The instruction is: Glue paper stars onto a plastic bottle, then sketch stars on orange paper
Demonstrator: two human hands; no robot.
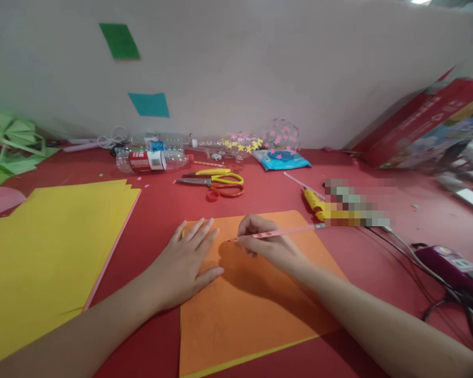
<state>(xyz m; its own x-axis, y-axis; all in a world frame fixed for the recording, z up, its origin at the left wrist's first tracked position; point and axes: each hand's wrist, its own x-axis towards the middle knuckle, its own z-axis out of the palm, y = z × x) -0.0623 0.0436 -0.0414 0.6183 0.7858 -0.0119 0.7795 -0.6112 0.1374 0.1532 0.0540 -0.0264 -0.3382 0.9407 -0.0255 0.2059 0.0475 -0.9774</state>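
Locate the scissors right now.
In the head view, the scissors lie on the red table, beyond the orange paper and both hands, just in front of the lying plastic bottle and left of the yellow glue gun.

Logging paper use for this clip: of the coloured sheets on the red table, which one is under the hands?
The orange sheet: the left hand lies flat on it while the right hand holds a pencil to it. The yellow stack lies untouched, further left.

— What's under the hands?
— Left hand lies flat on the orange sheet; right hand pinches a pink pencil, tip on the sheet.
— Nearby?
— Scissors on the red bench.
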